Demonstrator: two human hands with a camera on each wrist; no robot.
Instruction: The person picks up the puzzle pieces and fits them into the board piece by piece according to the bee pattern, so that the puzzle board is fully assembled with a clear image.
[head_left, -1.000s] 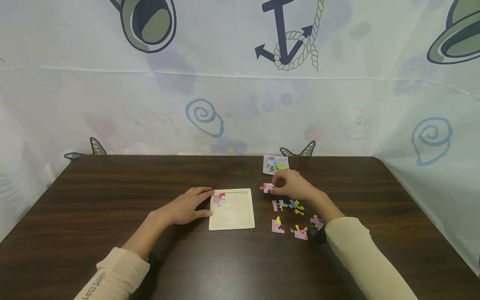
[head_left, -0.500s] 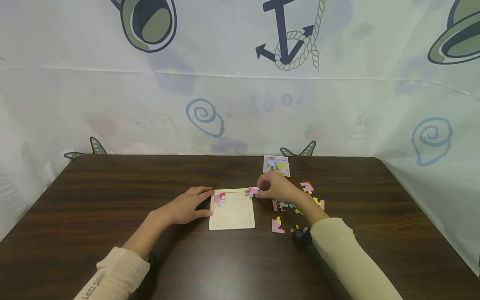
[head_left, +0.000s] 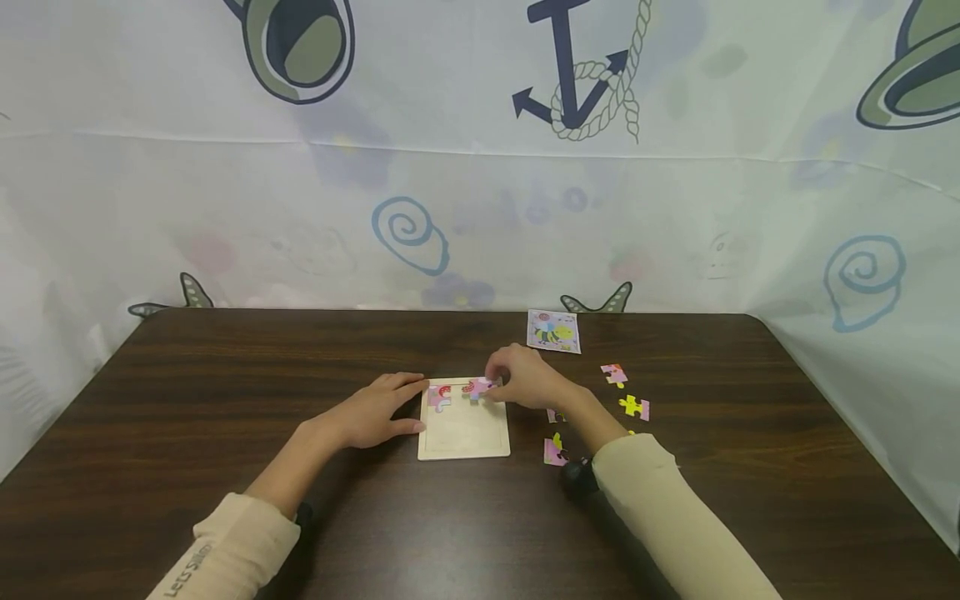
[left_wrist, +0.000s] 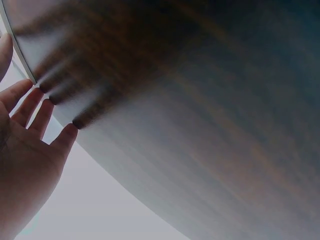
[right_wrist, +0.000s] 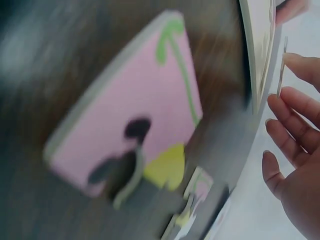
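A square wooden puzzle tray (head_left: 465, 442) lies on the table, with a pink-and-red puzzle piece (head_left: 436, 400) in its upper left corner. My left hand (head_left: 371, 414) rests at the tray's left edge, fingers extended; in the left wrist view its fingertips touch the tabletop and the rim. Over the tray's upper right part, my right hand (head_left: 528, 379) pinches a pink puzzle piece (head_left: 477, 387) between thumb and fingers. The right wrist view shows that piece (right_wrist: 282, 67) edge-on, above the tray (right_wrist: 257, 45). Whether it touches the tray is hard to tell.
Loose puzzle pieces lie right of the tray, among them a pink one (head_left: 555, 451), a yellow one (head_left: 634, 407) and a red-pink one (head_left: 614, 374). My right forearm hides some. A bee picture card (head_left: 553, 332) lies near the table's back edge.
My right hand has carried the pink puzzle piece leftward from among the loose pieces to over the tray. More pieces at the right are uncovered. The left hand has stayed still.
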